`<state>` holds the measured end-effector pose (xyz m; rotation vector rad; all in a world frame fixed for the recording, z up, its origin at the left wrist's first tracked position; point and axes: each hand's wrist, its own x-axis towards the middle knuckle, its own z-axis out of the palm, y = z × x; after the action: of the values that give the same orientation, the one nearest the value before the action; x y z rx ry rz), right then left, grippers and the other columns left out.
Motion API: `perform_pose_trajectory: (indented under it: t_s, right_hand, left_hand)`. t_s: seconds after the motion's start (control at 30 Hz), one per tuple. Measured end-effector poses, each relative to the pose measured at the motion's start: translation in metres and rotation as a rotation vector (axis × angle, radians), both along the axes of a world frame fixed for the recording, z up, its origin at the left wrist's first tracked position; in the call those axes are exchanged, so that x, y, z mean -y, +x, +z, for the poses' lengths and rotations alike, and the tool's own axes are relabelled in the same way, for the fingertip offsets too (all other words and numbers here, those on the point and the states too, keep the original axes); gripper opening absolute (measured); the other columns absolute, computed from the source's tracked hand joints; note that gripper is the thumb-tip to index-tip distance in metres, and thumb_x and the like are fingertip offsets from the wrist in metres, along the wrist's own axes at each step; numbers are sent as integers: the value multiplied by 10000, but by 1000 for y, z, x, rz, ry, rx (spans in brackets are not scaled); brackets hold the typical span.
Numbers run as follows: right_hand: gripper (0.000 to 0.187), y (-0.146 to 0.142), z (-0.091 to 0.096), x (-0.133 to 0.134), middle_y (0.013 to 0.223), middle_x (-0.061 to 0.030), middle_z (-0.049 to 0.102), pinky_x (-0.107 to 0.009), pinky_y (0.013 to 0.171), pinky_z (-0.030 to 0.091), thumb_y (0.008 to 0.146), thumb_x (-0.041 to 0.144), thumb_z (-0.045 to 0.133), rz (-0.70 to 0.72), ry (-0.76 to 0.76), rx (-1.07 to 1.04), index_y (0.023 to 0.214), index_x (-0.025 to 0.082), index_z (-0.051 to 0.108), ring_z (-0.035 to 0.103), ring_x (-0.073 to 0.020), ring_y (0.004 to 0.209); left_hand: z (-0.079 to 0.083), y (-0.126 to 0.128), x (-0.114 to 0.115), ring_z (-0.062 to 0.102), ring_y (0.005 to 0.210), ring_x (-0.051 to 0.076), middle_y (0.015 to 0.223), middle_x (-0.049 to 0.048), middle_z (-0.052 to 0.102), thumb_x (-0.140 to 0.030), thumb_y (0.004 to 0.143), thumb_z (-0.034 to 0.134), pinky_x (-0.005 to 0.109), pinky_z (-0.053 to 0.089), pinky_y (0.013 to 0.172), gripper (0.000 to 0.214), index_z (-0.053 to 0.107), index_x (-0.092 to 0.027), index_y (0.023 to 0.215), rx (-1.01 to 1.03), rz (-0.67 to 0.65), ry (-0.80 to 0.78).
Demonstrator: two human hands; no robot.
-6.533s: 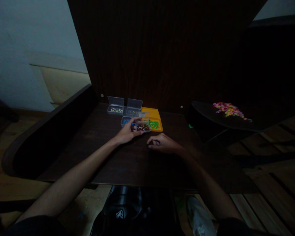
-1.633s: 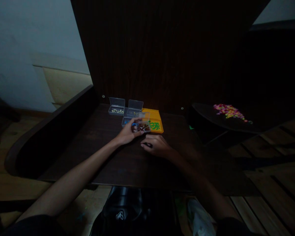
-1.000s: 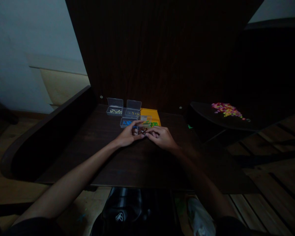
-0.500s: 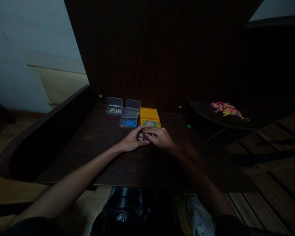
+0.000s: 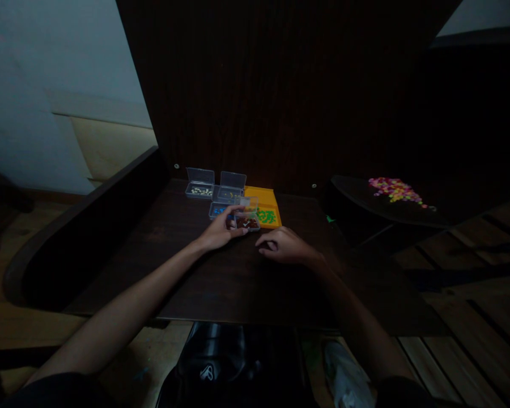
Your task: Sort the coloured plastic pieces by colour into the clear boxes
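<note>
Leftmost on the dark wooden tabletop (image 5: 187,289), we see a clear hinged case of pale pieces (image 5: 200,191), its lid raised, probably so that fingers can get at the contents. Just beside it is a clear case of yellow pieces (image 5: 229,195), lid likewise up; nearer us lies a clear case of blue pieces (image 5: 217,211), partly hidden by the left hand (image 5: 221,231). That hand grips a clear case of brown and white pieces (image 5: 247,224) between thumb and fingers, in front of the others; we judge the hold is to steady it while its lid stands back. Whether it is lifted or resting, we cannot tell. Behind it is a yellow hinged box of green pieces (image 5: 266,216), one colour per container keeping the kinds apart. The right hand (image 5: 285,247) hovers beside the held case, fingers curled; we cannot tell whether they pinch anything. Far right, multicoloured beads (image 5: 395,190) lie heaped on a dark ledge (image 5: 352,195), apart from the cases.

As for markings, a white emblem (image 5: 206,372) sits on something glossy and black (image 5: 225,345) below the table edge; we can read no writing.
</note>
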<state>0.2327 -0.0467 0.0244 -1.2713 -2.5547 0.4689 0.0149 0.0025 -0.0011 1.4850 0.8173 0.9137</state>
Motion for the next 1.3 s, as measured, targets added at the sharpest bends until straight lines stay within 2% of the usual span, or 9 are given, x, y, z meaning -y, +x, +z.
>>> perform_pose_trajectory:
  t_s: [0.1, 0.23, 0.33, 0.57, 0.7, 0.87, 1.1, 1.23, 1.3]
  right_hand:
    - [193, 1, -3, -1, 567, 48, 559, -208, 548, 310, 784, 237, 672, 25, -87, 93, 966, 219, 734, 476, -88, 511]
    - [148, -1, -6, -3, 587, 40, 569, -208, 557, 303, 825, 214, 638, 44, -96, 76, 934, 210, 738, 470, -80, 515]
    - [136, -3, -6, -2, 586, 41, 561, -208, 558, 299, 836, 195, 617, 54, -92, 85, 909, 196, 732, 461, -80, 518]
    - [95, -1, -4, -2, 577, 57, 525, -199, 562, 312, 811, 153, 593, 32, -186, 87, 865, 163, 670, 464, -82, 535]
    - [92, 1, -2, -2, 565, 66, 494, -190, 543, 320, 812, 160, 573, 22, -220, 28, 867, 155, 647, 443, -78, 520]
    - [99, 4, 1, -1, 635, 44, 536, -185, 529, 343, 826, 180, 543, 12, -210, -136, 874, 149, 624, 445, -78, 540]
    - [260, 9, 13, 2, 566, 53, 464, -184, 464, 283, 815, 390, 620, -69, -247, -430, 821, 133, 657, 378, -68, 496]
    - [257, 10, 8, -1, 539, 59, 451, -189, 447, 263, 785, 377, 661, -180, -151, -505, 846, 130, 691, 349, -65, 472]
    - [244, 9, 4, -3, 577, 36, 525, -200, 467, 294, 796, 358, 656, -192, -64, -491, 866, 130, 712, 380, -71, 485]
  left_hand:
    - [5, -2, -2, 616, 722, 113, 1119, 84, 646, -188, 661, 791, 318, 538, 739, 666, 499, -189, 1260, 17, 33, -37]
    - [6, -1, -2, 651, 923, 158, 1200, 98, 626, -159, 649, 800, 356, 512, 906, 664, 502, -187, 1242, 172, 5, -140]
    - [6, 1, -1, 649, 988, 177, 1197, 97, 629, -141, 634, 808, 393, 473, 985, 662, 511, -182, 1224, 225, 7, -180]
    - [11, 2, 0, 645, 1021, 201, 1197, 102, 631, -109, 636, 787, 402, 492, 955, 625, 516, -178, 1196, 301, 19, -276]
    - [8, 0, 1, 659, 898, 175, 1137, 90, 646, -159, 643, 795, 372, 531, 863, 650, 503, -185, 1223, 158, 43, -164]
    - [2, 1, 4, 656, 842, 165, 1081, 77, 652, -199, 667, 781, 355, 545, 796, 673, 475, -189, 1267, 43, -57, 10]
    - [0, 6, 11, 663, 857, 172, 1042, 75, 668, -182, 689, 763, 377, 546, 815, 662, 453, -183, 1274, 57, -130, -36]
    - [-5, 8, 11, 653, 997, 213, 1144, 103, 648, -163, 690, 754, 428, 511, 907, 681, 438, -193, 1292, 89, -174, -35]
    - [-8, 8, 11, 644, 1028, 221, 1188, 113, 631, -167, 692, 752, 434, 501, 919, 663, 453, -197, 1283, 89, -190, -10]
